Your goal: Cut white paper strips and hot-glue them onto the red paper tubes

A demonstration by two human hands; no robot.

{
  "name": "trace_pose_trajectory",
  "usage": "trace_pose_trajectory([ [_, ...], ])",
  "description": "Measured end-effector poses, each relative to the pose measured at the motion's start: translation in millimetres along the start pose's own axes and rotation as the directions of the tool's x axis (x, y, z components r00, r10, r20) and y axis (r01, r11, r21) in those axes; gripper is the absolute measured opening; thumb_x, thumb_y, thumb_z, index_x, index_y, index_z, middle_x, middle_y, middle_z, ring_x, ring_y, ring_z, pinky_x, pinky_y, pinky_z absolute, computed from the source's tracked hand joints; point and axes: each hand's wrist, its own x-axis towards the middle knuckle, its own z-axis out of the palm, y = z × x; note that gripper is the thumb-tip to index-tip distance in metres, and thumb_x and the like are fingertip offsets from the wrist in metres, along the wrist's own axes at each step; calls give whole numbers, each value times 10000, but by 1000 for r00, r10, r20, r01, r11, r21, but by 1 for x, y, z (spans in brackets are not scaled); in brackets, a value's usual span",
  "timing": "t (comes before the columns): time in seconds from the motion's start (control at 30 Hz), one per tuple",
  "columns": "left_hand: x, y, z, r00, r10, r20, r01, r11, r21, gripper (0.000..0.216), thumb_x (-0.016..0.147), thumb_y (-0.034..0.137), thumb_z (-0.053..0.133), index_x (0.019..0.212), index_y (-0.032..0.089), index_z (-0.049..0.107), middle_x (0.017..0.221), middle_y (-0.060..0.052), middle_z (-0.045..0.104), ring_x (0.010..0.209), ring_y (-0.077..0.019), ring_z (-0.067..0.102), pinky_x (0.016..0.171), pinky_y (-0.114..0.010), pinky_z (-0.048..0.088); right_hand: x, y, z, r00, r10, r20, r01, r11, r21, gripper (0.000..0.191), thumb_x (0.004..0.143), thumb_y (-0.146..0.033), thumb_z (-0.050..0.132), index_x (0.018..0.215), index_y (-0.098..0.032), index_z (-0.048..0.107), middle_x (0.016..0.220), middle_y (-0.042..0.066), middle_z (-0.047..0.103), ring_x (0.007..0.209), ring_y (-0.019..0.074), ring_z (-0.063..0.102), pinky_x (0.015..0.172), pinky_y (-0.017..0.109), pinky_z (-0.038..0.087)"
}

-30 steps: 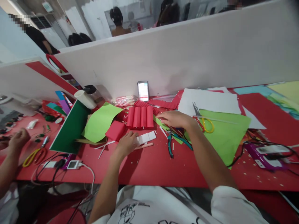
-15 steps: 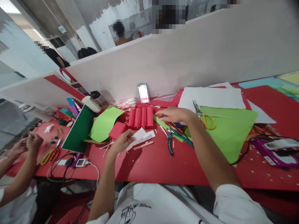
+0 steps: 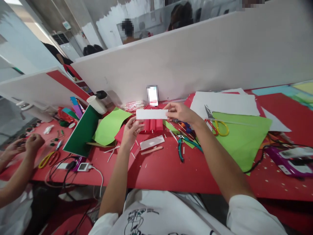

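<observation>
A white paper strip (image 3: 152,114) is stretched level between my two hands, above the table. My left hand (image 3: 132,130) pinches its left end, and my right hand (image 3: 179,112) pinches its right end from above. Behind and below the strip stand several red paper rolls (image 3: 153,125), partly covered by it. A red block (image 3: 119,133) sits just left of them, half behind my left hand. Another white paper piece (image 3: 153,142) lies flat on the table, with a thin pinkish stick (image 3: 151,150) in front of it.
Teal-handled pliers (image 3: 181,148) lie to the right. Scissors (image 3: 220,127) rest on green paper (image 3: 244,140). At left are a green board (image 3: 81,132), cables and a charger (image 3: 83,167). A co-worker's hands (image 3: 34,142) are at the far left. A lit phone (image 3: 153,95) leans against the partition.
My left hand has lifted a white paper strip from the table. My right hand has moved left from beside the red rolls and taken the strip's other end.
</observation>
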Motion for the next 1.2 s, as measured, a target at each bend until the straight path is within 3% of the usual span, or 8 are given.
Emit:
trace_pose_trajectory([
  [0.1, 6, -13, 20, 993, -47, 104, 52, 997, -50, 515, 764, 538, 858, 1097, 202, 654, 1129, -94, 758, 937, -172, 751, 842, -297, 607, -6, 4, 18, 997, 12, -76, -5, 996, 89, 211, 855, -297, 738, 971, -219, 580, 742, 24, 743, 670, 178, 708, 685, 327, 592],
  [0.17, 11, -22, 35, 997, -40, 69, 42, 998, -35, 501, 787, 566, 823, 1060, 185, 648, 1082, -87, 745, 917, -179, 745, 801, -296, 612, -12, 9, 33, 998, 11, -69, -7, 998, 57, 232, 864, -350, 730, 954, -226, 555, 778, 30, 760, 703, 195, 729, 716, 347, 597],
  [0.27, 18, -34, 48, 1000, -21, -23, 21, 1000, -12, 480, 827, 574, 762, 1083, 201, 606, 945, -39, 716, 835, -173, 726, 692, -269, 592, -25, 16, 39, 997, -53, -61, 35, 965, -262, 179, 905, -387, 680, 915, -219, 623, 934, 65, 794, 877, 224, 752, 818, 359, 574],
  [0.47, 16, -37, 31, 1000, -4, 30, 0, 993, 115, 464, 914, 625, 650, 1128, 255, 470, 880, -39, 717, 788, -239, 767, 498, -262, 516, -63, 42, -30, 879, 3, -477, -385, 594, -706, 318, 991, -364, 550, 1219, -178, 671, 1174, 157, 764, 1100, 297, 711, 948, 405, 523],
  [0.53, 14, -35, 25, 999, -5, 52, -1, 993, 115, 484, 892, 610, 688, 1126, 256, 454, 907, -51, 732, 815, -254, 782, 520, -273, 543, -75, 52, -52, 788, 111, -606, -595, 390, -703, 455, 988, -398, 558, 1338, -117, 634, 1240, 256, 715, 1183, 372, 677, 960, 454, 510],
  [0.63, 14, -33, 21, 998, -1, 58, -4, 995, 96, 504, 850, 577, 744, 1101, 250, 453, 926, -56, 746, 807, -255, 788, 558, -290, 583, -90, 62, -71, 694, 357, -625, -716, 248, -653, 586, 958, -480, 599, 1437, -143, 588, 1315, 281, 679, 1184, 414, 676, 914, 469, 515],
  [0.9, 15, -35, 22, 997, -9, 71, 4, 997, 71, 510, 837, 554, 748, 1145, 236, 495, 946, -59, 759, 849, -254, 794, 565, -275, 596, -105, 62, -83, 622, 434, -652, -772, 201, -603, 693, 950, -367, 567, 1611, -236, 405, 1372, 285, 647, 1174, 423, 697, 869, 461, 511],
  [1.2, 14, -37, 21, 996, -25, 90, 17, 996, 89, 457, 865, 550, 723, 1107, 236, 496, 904, -45, 759, 767, -231, 782, 537, -272, 560, -101, 54, -77, 661, 394, -639, -750, 320, -579, 684, 978, -504, 508, 1526, -121, 360, 1129, 264, 747, 985, 413, 734, 803, 452, 520],
])
